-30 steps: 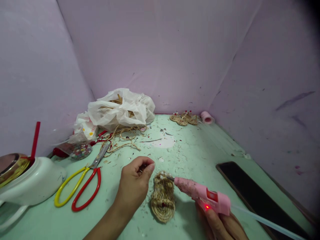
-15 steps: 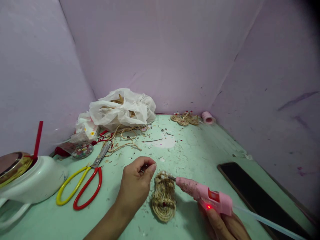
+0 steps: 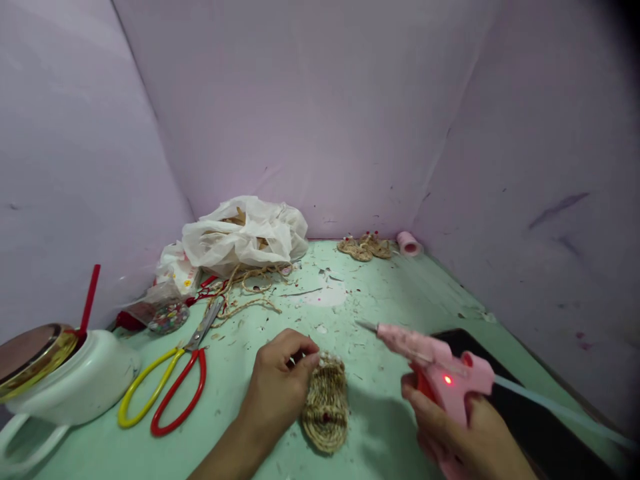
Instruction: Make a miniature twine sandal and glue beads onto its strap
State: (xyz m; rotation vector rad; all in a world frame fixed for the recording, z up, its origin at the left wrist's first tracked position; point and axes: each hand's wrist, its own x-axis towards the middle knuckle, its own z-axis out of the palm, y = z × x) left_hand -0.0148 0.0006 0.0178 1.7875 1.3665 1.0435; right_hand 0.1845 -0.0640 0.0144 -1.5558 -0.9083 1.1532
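Note:
A small braided straw slipper (image 3: 325, 407) lies flat on the table before me, with white beads along its far edge and a dark red spot on its strap. My left hand (image 3: 283, 373) is closed in a pinch, fingertips at the beaded edge; whatever is between them is too small to make out. My right hand (image 3: 460, 427) grips a pink glue gun (image 3: 425, 347) by its handle, fingers around the trigger. The gun's metal nozzle points left, apart from the slipper. Its red light glows, and a clear glue stick (image 3: 550, 403) sticks out behind.
Scissors (image 3: 195, 347) with yellow and red handles lie left, near a white pot (image 3: 95, 380). Behind are a bag of beads (image 3: 167, 317), twine (image 3: 255, 303) and a white plastic bag (image 3: 250, 233). Finished-looking slippers (image 3: 365, 248), a pink roll (image 3: 409, 245) and a black slab (image 3: 530, 400) are right.
The glue gun has drawn back from the slipper's beaded edge to the right and tipped upward. My left hand's pinch has come in to that edge. The view has shifted slightly.

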